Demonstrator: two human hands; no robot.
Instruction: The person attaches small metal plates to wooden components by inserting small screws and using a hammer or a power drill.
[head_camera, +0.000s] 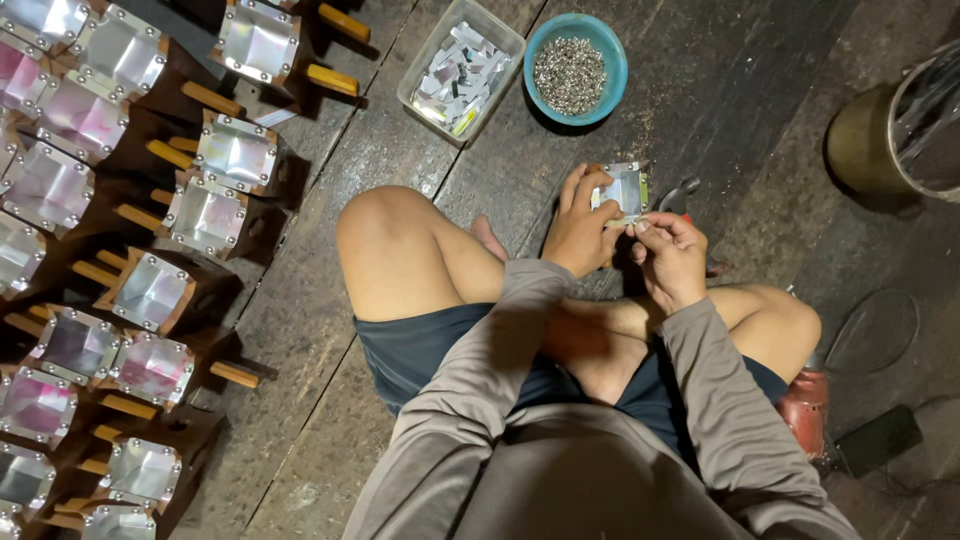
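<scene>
metal-lined piece (624, 190) | gripped between left hand (580, 232) and right hand (668, 258), seemingly pinching edge

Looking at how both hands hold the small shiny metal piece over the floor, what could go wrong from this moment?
1. The left hand and right hand pinch a thin shiny metal piece with bare fingers; its edges might cut skin.
2. If the grip slips, the piece could drop on the dark plank floor near the bare legs.
3. The blue bowl of small silver bits sits close ahead; a knee or arm might tip it.
</scene>
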